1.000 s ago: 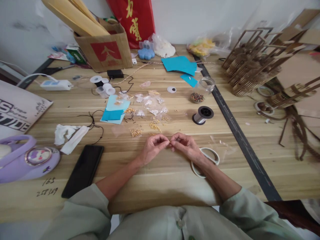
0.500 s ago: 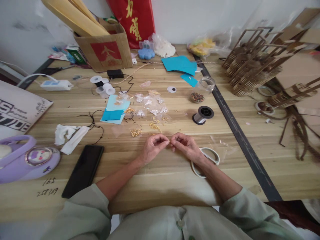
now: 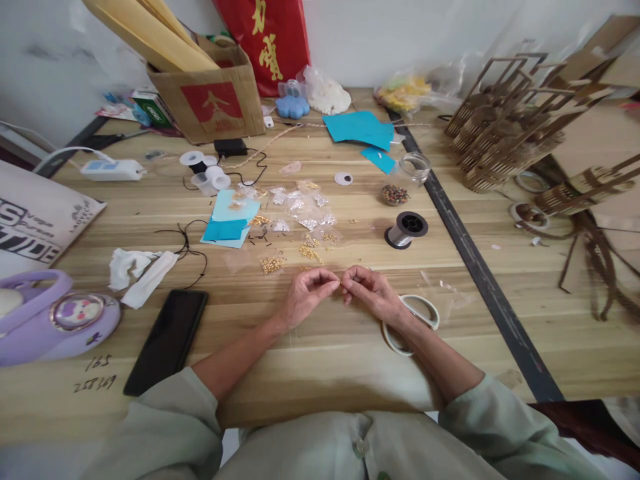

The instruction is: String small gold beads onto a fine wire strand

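Over the near middle of the table, my left hand (image 3: 311, 293) and my right hand (image 3: 371, 293) meet fingertip to fingertip, each closed in a pinch. A tiny gold bead (image 3: 341, 282) shows at the tips; its details are too small to make out. Below my left hand hangs a faint, thin clear thread (image 3: 291, 335), its upper end hidden by the fingers. Just beyond the hands lie small heaps of gold beads (image 3: 271, 265) and little clear bags of silver pieces (image 3: 305, 205). A white ring-shaped roll (image 3: 435, 313) rests partly beneath my right forearm.
To the right stand a spool of fine wire (image 3: 406, 230) and a glass jar of mixed beads (image 3: 406, 180). A black phone (image 3: 167, 340) lies by my left forearm, near a purple case (image 3: 65, 320). Blue sheets (image 3: 227, 223) and a cardboard box (image 3: 210, 100) sit farther back.
Almost nothing differs. Both hands keep the same pinch at the same spot, with only a very slight shift of the fingertips.
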Demonstrator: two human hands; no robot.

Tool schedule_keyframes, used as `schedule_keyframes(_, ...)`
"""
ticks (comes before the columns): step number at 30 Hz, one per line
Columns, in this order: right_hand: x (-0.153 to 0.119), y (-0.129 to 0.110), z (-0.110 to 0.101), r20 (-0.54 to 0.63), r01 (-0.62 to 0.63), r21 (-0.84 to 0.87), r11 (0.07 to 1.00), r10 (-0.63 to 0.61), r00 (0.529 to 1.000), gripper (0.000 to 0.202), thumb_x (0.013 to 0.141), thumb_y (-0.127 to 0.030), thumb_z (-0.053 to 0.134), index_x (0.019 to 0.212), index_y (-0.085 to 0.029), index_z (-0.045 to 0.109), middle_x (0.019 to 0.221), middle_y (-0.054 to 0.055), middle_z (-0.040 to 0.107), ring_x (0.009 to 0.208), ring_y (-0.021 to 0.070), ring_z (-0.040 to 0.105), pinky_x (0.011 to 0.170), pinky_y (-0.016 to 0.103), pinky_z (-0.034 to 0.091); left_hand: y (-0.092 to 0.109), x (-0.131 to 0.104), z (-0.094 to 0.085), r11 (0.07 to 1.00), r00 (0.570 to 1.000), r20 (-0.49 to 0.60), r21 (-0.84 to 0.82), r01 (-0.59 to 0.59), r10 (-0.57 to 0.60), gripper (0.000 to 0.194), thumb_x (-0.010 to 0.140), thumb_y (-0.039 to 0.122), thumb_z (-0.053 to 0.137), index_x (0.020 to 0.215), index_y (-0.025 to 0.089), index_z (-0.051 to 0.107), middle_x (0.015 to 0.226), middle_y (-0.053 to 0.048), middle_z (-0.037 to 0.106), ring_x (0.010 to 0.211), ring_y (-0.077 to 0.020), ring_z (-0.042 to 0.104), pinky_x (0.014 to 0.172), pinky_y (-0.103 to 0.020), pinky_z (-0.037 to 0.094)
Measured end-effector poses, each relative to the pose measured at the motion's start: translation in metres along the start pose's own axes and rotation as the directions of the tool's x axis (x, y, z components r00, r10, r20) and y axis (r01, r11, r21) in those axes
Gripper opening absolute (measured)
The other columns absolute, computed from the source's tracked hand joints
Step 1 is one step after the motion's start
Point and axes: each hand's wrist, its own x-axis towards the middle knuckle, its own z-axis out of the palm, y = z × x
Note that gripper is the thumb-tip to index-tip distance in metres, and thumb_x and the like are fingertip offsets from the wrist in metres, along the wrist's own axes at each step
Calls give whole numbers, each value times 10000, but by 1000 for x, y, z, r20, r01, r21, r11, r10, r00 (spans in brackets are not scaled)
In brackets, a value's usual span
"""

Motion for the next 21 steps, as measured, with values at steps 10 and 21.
schedule_keyframes(10, 0, -1, 2, -3, -33, 45, 998, 33, 999, 307, 802, -451, 620, 795, -150, 562, 717, 24, 591, 596, 108, 556, 599, 253, 478, -3, 2, 0, 1000, 1000, 12, 17, -18, 18, 190, 748, 301, 647, 730, 114, 622, 695, -30, 611, 664, -115, 541, 645, -234, 425)
schedule_keyframes(21, 0, -2, 1, 2, -25, 41, 999, 25, 1000, 253, 797, -385, 642, 811, -142, 574, 702, 13, 586, 595, 100, 548, 596, 237, 449, -4, 2, -1, 999, 1000, -2, 30, -10, 10, 170, 748, 279, 639, 729, 112, 610, 698, -23, 581, 662, -107, 511, 636, -228, 406)
